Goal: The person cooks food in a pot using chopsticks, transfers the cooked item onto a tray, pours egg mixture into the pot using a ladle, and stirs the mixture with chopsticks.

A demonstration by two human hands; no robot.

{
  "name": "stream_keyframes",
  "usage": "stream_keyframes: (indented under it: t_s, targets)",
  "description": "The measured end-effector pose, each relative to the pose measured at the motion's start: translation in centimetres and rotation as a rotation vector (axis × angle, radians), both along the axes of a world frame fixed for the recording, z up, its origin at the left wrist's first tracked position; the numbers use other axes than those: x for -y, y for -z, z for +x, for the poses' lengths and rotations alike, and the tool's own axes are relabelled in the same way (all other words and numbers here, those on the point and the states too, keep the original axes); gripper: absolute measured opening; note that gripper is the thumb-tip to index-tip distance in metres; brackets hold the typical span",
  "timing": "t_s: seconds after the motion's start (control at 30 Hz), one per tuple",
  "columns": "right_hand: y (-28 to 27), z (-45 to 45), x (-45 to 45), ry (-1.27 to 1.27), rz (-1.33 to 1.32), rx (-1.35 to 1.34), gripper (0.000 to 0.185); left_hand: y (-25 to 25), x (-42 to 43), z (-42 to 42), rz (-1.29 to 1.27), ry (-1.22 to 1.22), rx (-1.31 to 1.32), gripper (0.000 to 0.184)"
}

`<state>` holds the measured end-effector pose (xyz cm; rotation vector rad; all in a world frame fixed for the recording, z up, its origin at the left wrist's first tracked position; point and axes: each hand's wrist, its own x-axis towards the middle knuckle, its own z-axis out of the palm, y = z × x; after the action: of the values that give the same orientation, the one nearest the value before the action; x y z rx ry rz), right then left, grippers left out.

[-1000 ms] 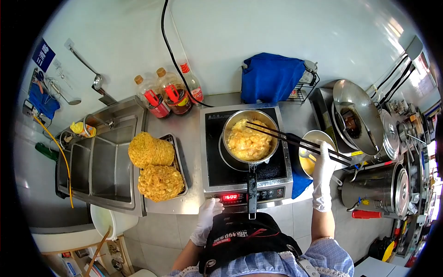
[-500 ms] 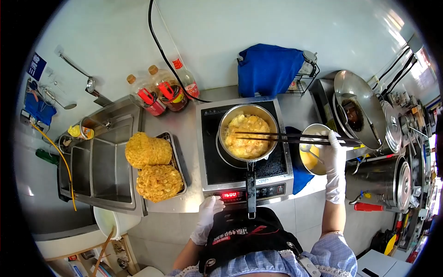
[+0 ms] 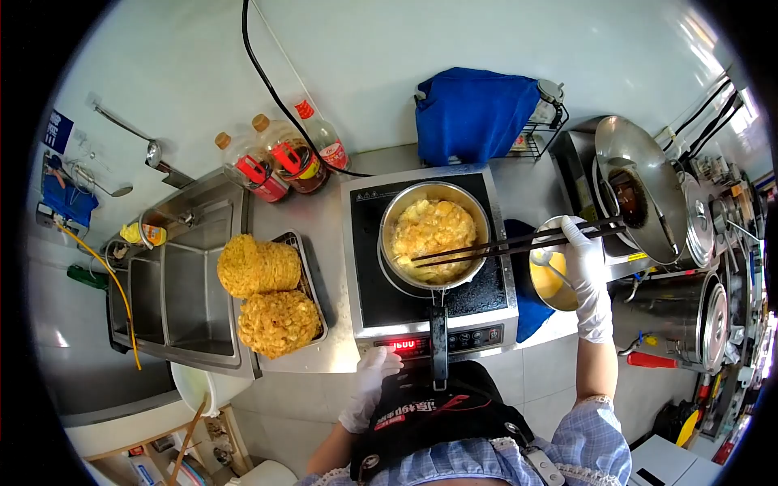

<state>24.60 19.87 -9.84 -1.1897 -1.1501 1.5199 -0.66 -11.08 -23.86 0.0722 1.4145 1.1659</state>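
My right hand (image 3: 585, 271), in a white glove, is closed round a pair of long dark chopsticks (image 3: 519, 245). Their tips reach into a metal saucepan (image 3: 484, 212), at the lower side of a golden, lumpy frying mass (image 3: 436, 233) in bubbling oil. The pan sits on an induction cooker (image 3: 369, 304), its black handle (image 3: 438, 344) towards me. By the lit red display, my gloved left hand (image 3: 378, 370) rests at the cooker's front edge, fingers extended and holding nothing visible. Under my right hand stands a metal bowl (image 3: 559, 301) with yellow liquid and a ladle (image 3: 541, 257).
Two golden fried cakes (image 3: 279, 324) lie on a rack tray (image 3: 322, 312) to the left, beside a steel sink (image 3: 194, 300). Bottles (image 3: 301, 166) and a blue cloth (image 3: 476, 117) stand behind. On the right are a wok (image 3: 636, 154) and a large steel pot (image 3: 664, 316).
The chopstick tips have moved down to the lower side of the frying mass, and the sticks now slant more. My left hand stays by the panel.
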Motion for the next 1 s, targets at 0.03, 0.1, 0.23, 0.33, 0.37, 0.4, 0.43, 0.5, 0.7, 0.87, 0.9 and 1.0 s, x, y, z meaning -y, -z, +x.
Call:
stream_keyframes:
  t_s: [0.03,0.1,0.23,0.33,0.37,0.4,0.43,0.5,0.7,0.87,0.9,1.0]
  targets:
    - [0.0,0.0,-0.1,-0.013,0.000,-0.004,0.018,-0.1,0.0,0.1,-0.003,0.000,0.000,0.030]
    - [0.1,0.0,-0.2,-0.025,-0.003,-0.008,0.018,-0.3,0.0,0.3,0.000,-0.016,0.000,0.030]
    - [0.4,0.0,-0.4,-0.015,-0.001,-0.020,0.018,0.1,-0.1,0.4,0.002,0.000,-0.022,0.030]
    - [0.4,-0.1,-0.5,0.001,-0.002,-0.019,0.018,0.2,-0.3,0.5,0.001,-0.008,-0.029,0.029]
    - [0.4,-0.1,-0.5,0.005,-0.004,-0.016,0.019,0.2,-0.4,0.5,-0.009,-0.021,-0.025,0.029]
    - [0.3,-0.1,-0.5,0.004,-0.004,-0.016,0.019,0.1,-0.5,0.6,-0.018,-0.034,-0.022,0.028]
    - [0.2,-0.1,-0.5,-0.003,-0.010,-0.004,0.019,0.2,-0.5,0.5,-0.017,-0.034,-0.021,0.028]
    - [-0.1,-0.1,-0.5,-0.011,-0.016,0.009,0.020,0.3,-0.5,0.4,-0.002,-0.038,-0.009,0.028]
    - [-0.7,0.2,-0.6,-0.056,-0.014,-0.105,0.022,0.5,-0.4,0.4,0.005,-0.045,-0.014,0.027]
    - [1.0,-0.8,-1.0,0.000,-0.036,-0.090,0.019,0.5,-0.4,0.4,0.000,-0.044,-0.014,0.027]
    - [1.4,-1.0,-1.1,-0.002,-0.032,-0.054,0.019,0.5,-0.4,0.4,-0.004,-0.050,-0.003,0.027]
    - [1.3,-1.1,-0.9,-0.018,-0.035,-0.029,0.019,0.4,-0.4,0.2,-0.006,-0.041,-0.016,0.028]
